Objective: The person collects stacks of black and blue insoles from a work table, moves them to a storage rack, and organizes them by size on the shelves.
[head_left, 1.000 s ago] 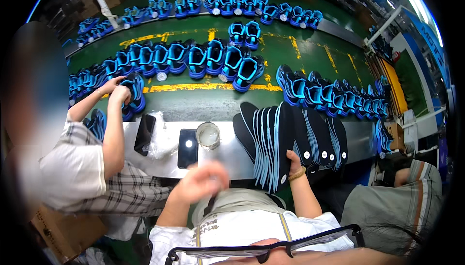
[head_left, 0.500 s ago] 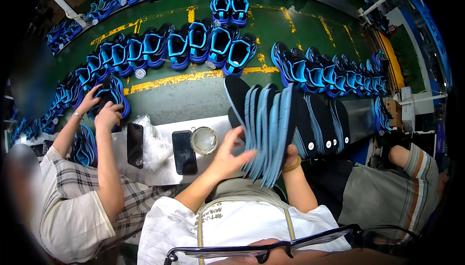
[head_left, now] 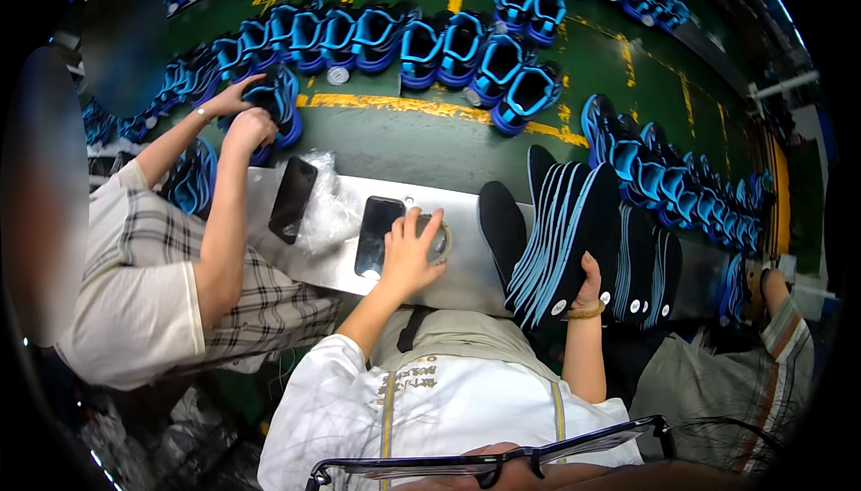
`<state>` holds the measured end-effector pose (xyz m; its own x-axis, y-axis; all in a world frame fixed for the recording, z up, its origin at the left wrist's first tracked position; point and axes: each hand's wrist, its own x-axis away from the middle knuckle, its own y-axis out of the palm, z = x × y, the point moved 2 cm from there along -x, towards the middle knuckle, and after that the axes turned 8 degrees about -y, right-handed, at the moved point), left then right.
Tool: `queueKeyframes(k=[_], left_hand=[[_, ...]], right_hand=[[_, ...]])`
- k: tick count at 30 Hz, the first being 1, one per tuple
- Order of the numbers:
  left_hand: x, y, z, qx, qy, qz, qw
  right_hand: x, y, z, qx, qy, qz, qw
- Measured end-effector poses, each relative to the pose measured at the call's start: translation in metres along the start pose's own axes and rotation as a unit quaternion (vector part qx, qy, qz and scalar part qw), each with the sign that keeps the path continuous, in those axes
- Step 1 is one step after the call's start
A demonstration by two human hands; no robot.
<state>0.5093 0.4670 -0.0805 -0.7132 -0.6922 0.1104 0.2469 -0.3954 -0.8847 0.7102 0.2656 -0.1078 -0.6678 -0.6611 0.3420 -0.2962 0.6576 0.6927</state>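
Note:
My right hand (head_left: 587,285) grips a fanned stack of black insoles (head_left: 574,235) with blue edges, thumb up along the near side. The stack stands tilted over the metal bench (head_left: 466,276). My left hand (head_left: 413,249) is over a roll of tape (head_left: 439,238), fingers spread across its top and thumb beside its near rim. Whether it grips the roll is hard to see. Left of that hand a dark phone (head_left: 378,235) lies flat. A single black insole (head_left: 500,229) shows just left of the stack.
More insole stacks (head_left: 639,262) stand to the right. A second phone (head_left: 293,199) and clear plastic wrap (head_left: 328,217) lie at left. A co-worker's hands (head_left: 247,123) hold a shoe (head_left: 285,105). Rows of blue-black shoes (head_left: 377,38) line the green surface beyond. Another person (head_left: 717,383) sits at right.
My left hand has left the insoles and reached left to the tape roll. The stack has turned slightly in my right hand. The whole view has shifted.

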Motion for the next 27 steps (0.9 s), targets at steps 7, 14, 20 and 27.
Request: queueKeyframes(k=[7,14,20,27], left_hand=[[0.045,0.004,0.010,0.002,-0.020,0.003,1.000],[0.071,-0.055,0.002,0.069,-0.079,0.106,0.989],[0.075,-0.081,-0.030,-0.006,-0.155,0.148,0.977],[0.065,-0.078,-0.076,-0.009,-0.182,0.231,0.956]], right_hand=[[-0.014,0.022,0.027,0.023,0.089,-0.054,0.994],[-0.017,0.076,0.068,0.126,0.108,-0.120,0.979],[-0.019,0.084,0.134,0.217,0.036,-0.103,0.970],[-0.020,0.096,0.145,0.286,0.039,-0.078,0.954]])
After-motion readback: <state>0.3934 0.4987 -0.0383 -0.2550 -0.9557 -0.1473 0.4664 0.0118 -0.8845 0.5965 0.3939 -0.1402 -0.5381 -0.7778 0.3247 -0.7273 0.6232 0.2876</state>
